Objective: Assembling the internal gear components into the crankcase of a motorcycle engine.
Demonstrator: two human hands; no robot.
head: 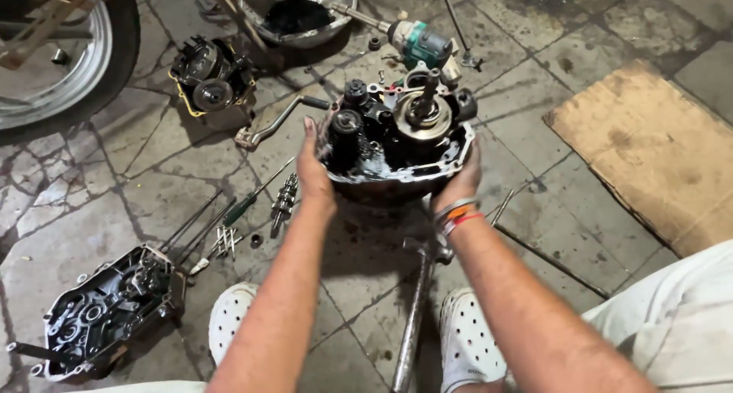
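On stone floor | left hand [314, 168], right hand [460, 181] grip engine case [397, 137] | hammer [412, 316] below, gear shaft [284, 202] left

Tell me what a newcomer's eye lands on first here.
First, the oily engine case half, gears exposed, held up at centre between the left hand and right hand. Next, the other black engine cover lying on the cracked tile floor at lower left, and the cardboard sheet at right.
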